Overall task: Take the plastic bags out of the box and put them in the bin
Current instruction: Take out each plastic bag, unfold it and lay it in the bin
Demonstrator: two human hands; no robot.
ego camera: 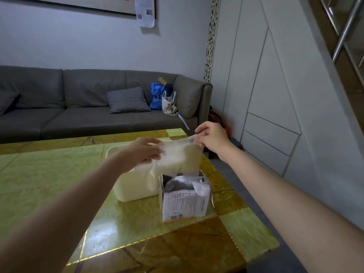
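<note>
A small white cardboard box (184,201) with printed text stands open on the green table, more plastic showing inside it. A clear plastic bag (178,154) is stretched in the air above it, its lower end still trailing into the box. My left hand (144,151) grips the bag's left side. My right hand (211,137) pinches its upper right corner. Behind the box sits a cream plastic bin (134,186), partly hidden by the bag and my left arm.
The glossy green and brown table (49,174) has its right edge close to the box. A grey sofa (78,107) with a checked cushion (127,99) and bags (159,95) stands behind. White wall panels run along the right.
</note>
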